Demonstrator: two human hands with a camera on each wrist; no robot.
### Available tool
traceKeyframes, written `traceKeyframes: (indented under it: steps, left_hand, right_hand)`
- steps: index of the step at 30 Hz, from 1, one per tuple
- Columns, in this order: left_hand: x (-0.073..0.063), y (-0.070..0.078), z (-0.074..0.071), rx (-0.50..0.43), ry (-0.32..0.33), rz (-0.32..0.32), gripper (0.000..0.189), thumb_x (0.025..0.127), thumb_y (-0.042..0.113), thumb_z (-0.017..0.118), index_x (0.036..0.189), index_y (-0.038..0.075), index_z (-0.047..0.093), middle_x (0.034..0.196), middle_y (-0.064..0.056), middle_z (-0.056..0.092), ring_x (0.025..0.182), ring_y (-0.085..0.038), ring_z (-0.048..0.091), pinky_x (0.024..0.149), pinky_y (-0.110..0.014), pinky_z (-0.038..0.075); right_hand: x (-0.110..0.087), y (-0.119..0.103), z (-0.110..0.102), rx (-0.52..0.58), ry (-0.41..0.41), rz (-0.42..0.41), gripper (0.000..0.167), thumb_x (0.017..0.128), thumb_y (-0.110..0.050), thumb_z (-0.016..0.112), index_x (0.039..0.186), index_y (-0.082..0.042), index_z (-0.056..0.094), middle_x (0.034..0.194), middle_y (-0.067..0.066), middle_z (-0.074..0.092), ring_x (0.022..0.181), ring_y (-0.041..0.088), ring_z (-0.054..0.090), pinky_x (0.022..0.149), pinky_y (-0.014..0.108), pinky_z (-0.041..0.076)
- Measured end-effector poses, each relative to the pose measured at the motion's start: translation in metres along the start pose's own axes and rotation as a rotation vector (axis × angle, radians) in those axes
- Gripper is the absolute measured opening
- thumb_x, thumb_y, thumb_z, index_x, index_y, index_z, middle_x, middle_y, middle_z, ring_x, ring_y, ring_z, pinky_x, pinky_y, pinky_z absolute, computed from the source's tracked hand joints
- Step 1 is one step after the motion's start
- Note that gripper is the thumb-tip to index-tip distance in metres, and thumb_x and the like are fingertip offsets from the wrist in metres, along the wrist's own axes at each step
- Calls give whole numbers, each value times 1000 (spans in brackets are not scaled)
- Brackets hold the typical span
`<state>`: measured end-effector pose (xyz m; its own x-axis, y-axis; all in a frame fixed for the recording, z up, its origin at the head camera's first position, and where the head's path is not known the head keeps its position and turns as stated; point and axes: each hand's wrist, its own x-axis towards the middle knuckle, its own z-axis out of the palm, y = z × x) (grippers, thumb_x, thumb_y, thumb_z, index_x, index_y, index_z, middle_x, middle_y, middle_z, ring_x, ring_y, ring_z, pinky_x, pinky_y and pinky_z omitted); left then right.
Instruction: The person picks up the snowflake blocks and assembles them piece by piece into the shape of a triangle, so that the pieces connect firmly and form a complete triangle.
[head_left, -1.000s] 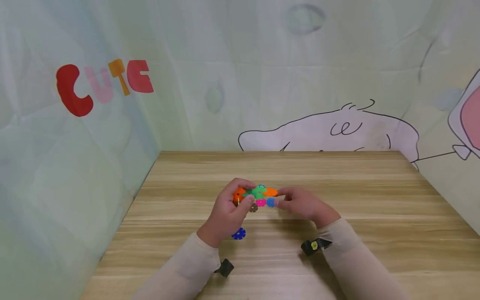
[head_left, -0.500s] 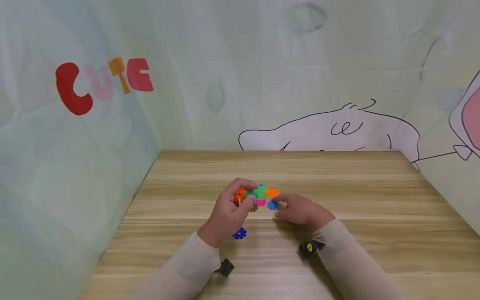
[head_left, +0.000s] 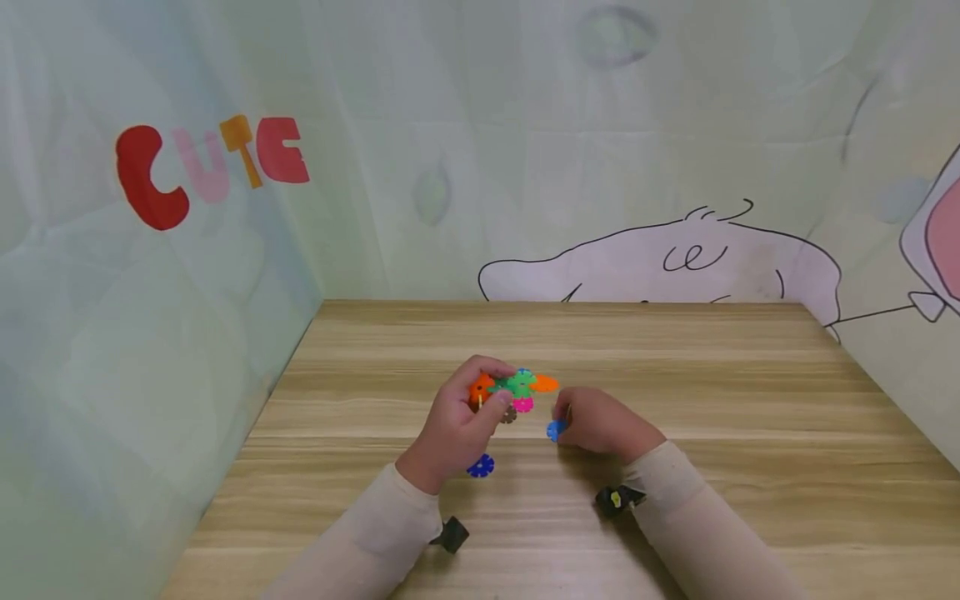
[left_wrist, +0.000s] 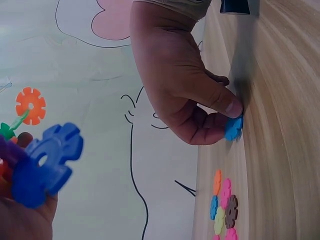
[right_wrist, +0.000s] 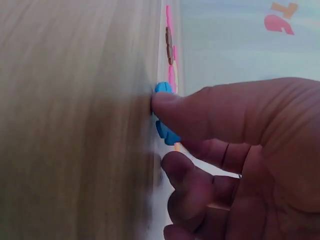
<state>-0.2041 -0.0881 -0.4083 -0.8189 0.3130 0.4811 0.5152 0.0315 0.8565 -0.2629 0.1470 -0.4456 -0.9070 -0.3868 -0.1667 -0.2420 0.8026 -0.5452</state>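
Observation:
My left hand (head_left: 453, 429) grips a joined cluster of notched plastic discs above the table. An orange disc (left_wrist: 31, 106), a green piece (left_wrist: 7, 131) and a dark blue disc (left_wrist: 52, 155) show in it; the palm and fingers hide much of the rest. To the right, my right hand (head_left: 607, 423) pinches a light blue notched disc (head_left: 555, 431) between thumb and fingers, low at the tabletop. That light blue disc (right_wrist: 165, 132) stands partly behind the thumb in the right wrist view.
Several loose discs lie on the wooden table (head_left: 360, 500) beyond the hands, among them a pink disc (left_wrist: 226, 190), a brown disc (left_wrist: 231, 212) and a pale yellow disc (left_wrist: 219, 220). Printed cloth walls (head_left: 420, 167) enclose the back and sides.
My right hand has drawn the light blue disc toward me and slightly right, away from the other loose discs. The left hand has stayed nearly still with its cluster.

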Motion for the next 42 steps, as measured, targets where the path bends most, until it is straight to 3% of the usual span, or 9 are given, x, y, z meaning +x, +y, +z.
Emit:
traceKeyframes:
  steps: [5,9,14,18,20,25,39,42]
  left_hand:
    - [0,-1,0,9,18,18,24,104,2,54,127,5,60,103,-16,63,70,-14,58,62,-26,56]
    - [0,-1,-1,-8,28,24,24,103,1,53,126,3,59,105,-17,62,74,-13,62,66,-25,58]
    - [0,-2,-1,7,63,40,24,103,1,52,126,4,59,109,-16,61,75,-21,63,70,-25,60]
    - [0,-2,-1,43,94,55,25,102,2,53,126,5,60,108,-13,59,70,-21,55,65,-24,55]
    - [0,-2,-2,42,98,61,25,102,2,53,126,5,60,103,-12,57,68,-16,52,62,-23,53]
    - [0,-3,-2,27,98,79,24,102,0,53,125,3,59,96,-9,54,64,-11,49,59,-22,51]
    - [0,-3,-3,8,94,86,24,102,-1,52,124,1,58,100,-11,53,66,-10,49,61,-23,53]
    - [0,-2,-2,15,94,88,24,101,-1,52,124,0,58,102,-13,55,70,-10,51,63,-23,54]
  right_hand:
    - [0,1,-1,44,-14,-25,25,87,-9,83,90,-11,58,77,1,58,70,18,53,65,30,44]
    - [-2,-4,-12,230,0,-81,22,91,-8,80,101,-11,61,77,2,58,68,18,52,61,30,44]
    - [-15,-15,-34,535,131,-269,28,97,-4,73,122,-9,64,87,7,64,75,21,58,66,26,52]
    - [-27,-21,-46,644,218,-435,28,98,3,68,125,-4,63,98,8,66,84,19,65,75,25,59]
    - [-31,-23,-49,667,229,-482,28,98,4,67,125,-2,62,101,7,67,87,18,66,78,25,61]
    - [-37,-27,-49,675,228,-512,29,99,4,66,127,-3,63,106,6,67,91,25,67,82,29,62]
    - [-40,-31,-47,641,262,-541,26,99,5,66,124,-1,66,106,9,69,90,32,68,82,28,63]
    - [-40,-32,-47,629,260,-551,26,99,5,65,124,-1,67,105,10,68,89,27,68,81,28,62]
